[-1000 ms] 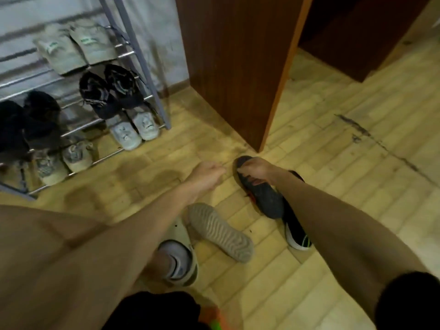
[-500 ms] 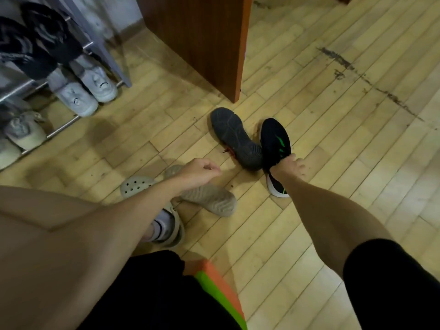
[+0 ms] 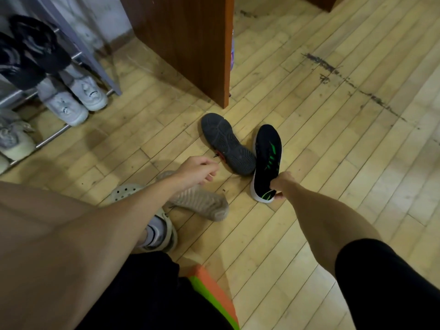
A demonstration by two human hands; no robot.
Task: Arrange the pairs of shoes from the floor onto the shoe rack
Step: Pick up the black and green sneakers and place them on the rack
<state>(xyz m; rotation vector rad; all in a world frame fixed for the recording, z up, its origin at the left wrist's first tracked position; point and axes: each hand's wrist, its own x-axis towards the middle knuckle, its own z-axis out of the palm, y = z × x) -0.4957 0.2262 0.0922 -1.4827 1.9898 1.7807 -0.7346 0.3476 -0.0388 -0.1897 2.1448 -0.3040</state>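
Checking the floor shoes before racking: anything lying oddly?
Yes. The dark shoe lies sole-up beside its upright black-and-green mate, and a tan shoe is also overturned, tread showing.

A wooden plank floor (image 3: 321,144) fills the view, with a dark scuff line (image 3: 352,83) running from 12 toward 3 o'clock. A brown wooden cabinet panel (image 3: 188,41) stands upright at 12 o'clock, its lower corner resting on the floor. An orange and green object (image 3: 214,291) lies at 6 o'clock, partly hidden by black fabric (image 3: 147,296); what it is cannot be told
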